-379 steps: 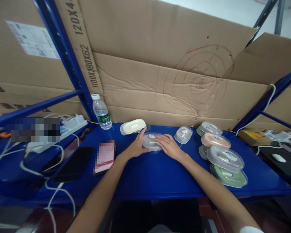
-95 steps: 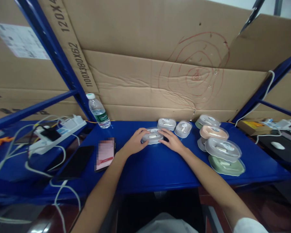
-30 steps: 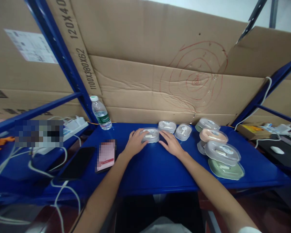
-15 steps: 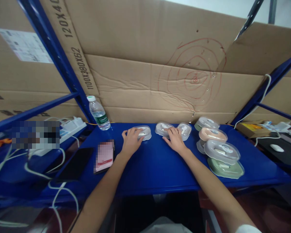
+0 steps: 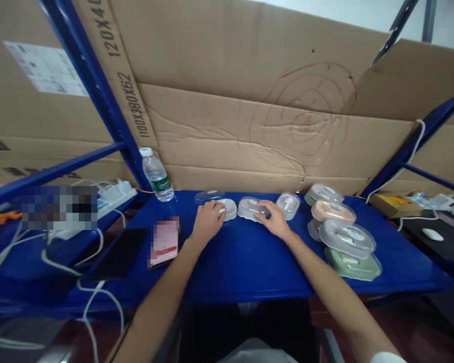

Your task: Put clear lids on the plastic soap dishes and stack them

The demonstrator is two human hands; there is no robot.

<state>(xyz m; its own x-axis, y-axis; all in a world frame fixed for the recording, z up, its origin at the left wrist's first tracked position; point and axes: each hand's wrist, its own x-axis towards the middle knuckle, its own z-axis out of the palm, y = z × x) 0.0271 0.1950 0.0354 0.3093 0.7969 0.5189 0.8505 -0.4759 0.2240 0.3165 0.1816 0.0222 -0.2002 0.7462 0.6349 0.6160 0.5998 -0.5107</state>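
My left hand (image 5: 207, 220) is curled over a small white oval case (image 5: 229, 207) on the blue shelf top (image 5: 242, 262). A clear lid (image 5: 209, 196) lies loose just behind that hand. My right hand (image 5: 275, 220) grips a clear-lidded case (image 5: 249, 208) right beside the white one. One more small lidded case (image 5: 288, 203) sits just right of my right hand, untouched.
Larger lidded cases in grey (image 5: 323, 193), peach (image 5: 333, 212), clear (image 5: 347, 237) and green (image 5: 352, 265) are piled at the right. A water bottle (image 5: 157, 175) stands at the back left. A dark phone (image 5: 118, 253) and a power strip (image 5: 111, 194) lie left. A cardboard wall (image 5: 227, 121) closes the back.
The clear lid has come off the case under my left hand and now lies behind it. My right hand has shifted left onto the middle case.
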